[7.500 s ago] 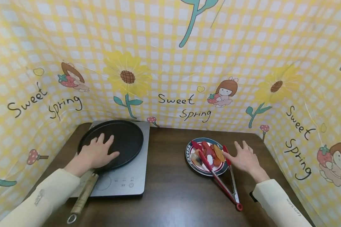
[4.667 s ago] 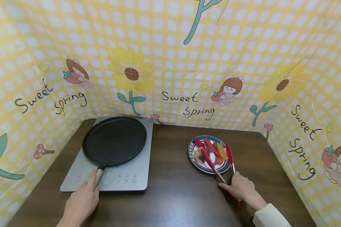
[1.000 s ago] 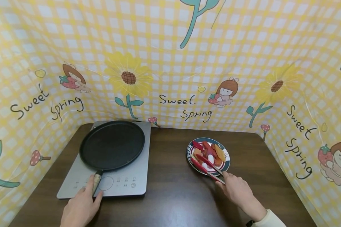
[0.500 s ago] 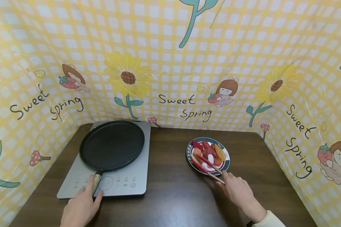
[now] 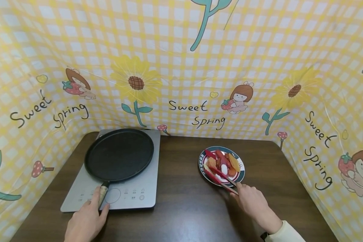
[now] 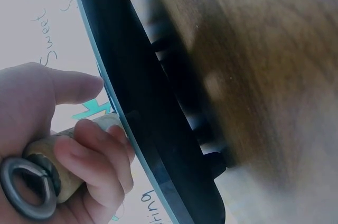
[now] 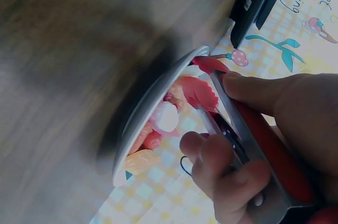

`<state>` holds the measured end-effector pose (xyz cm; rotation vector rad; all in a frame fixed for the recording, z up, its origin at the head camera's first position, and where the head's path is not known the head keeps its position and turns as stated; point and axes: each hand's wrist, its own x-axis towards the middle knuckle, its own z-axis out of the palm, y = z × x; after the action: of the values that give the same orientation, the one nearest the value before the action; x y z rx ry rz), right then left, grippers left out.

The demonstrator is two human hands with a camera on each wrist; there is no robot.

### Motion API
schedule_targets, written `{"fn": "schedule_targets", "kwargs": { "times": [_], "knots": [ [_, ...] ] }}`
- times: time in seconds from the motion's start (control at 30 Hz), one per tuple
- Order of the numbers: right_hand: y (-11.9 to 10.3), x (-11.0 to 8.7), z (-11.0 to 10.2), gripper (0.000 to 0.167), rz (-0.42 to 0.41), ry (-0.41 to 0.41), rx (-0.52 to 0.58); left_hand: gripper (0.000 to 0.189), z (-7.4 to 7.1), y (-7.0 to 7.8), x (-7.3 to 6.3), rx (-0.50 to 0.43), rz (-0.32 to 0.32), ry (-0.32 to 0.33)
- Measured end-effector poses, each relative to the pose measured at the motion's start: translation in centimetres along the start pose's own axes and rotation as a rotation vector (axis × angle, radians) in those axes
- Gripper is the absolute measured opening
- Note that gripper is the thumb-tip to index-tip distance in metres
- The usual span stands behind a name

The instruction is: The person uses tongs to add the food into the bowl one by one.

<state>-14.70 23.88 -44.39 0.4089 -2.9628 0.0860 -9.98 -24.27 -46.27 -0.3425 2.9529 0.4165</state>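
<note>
My left hand (image 5: 86, 218) holds the wooden handle (image 5: 103, 194) of a flat black frying pan (image 5: 119, 155); in the left wrist view its fingers curl round the handle (image 6: 67, 179), near the metal end ring. On the right, my right hand (image 5: 254, 203) grips red-and-silver tongs (image 5: 222, 180). The tongs' red scalloped tips (image 7: 199, 93) are over the near left part of a plate (image 5: 241, 166) of food. Sausage-like red pieces (image 5: 221, 156), a white piece (image 5: 224, 169) and an orange-yellow slice (image 5: 234, 163) lie there. Whether the tips pinch any food I cannot tell.
The pan rests on a silver induction cooktop (image 5: 148, 188) with touch controls, at the table's left. A dark wooden table (image 5: 178, 181) lies between cooktop and plate. Yellow checked cloth (image 5: 184, 84) rises behind the table and at both sides.
Both hands were spread open at first, over the pan and beside the plate. They then took hold of the handle and the tongs, whose arms drew together. Over the last second little differs.
</note>
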Motion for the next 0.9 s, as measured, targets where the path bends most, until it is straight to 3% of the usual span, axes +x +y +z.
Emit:
{"fn": "schedule_targets", "kwargs": {
  "times": [0.4,0.73,0.9],
  "knots": [
    [1.0,0.5,-0.3,0.026,0.006,-0.056,0.058,0.073,-0.1,0.0,0.0,-0.007,0.005,0.003],
    [2.5,0.8,0.2,0.019,0.038,-0.141,0.312,0.073,-0.1,-0.1,-0.1,-0.01,0.024,0.022],
    [3.0,0.9,0.4,0.021,0.035,-0.16,0.331,0.074,-0.1,-0.1,0.0,-0.015,0.016,0.002]
  ]
}}
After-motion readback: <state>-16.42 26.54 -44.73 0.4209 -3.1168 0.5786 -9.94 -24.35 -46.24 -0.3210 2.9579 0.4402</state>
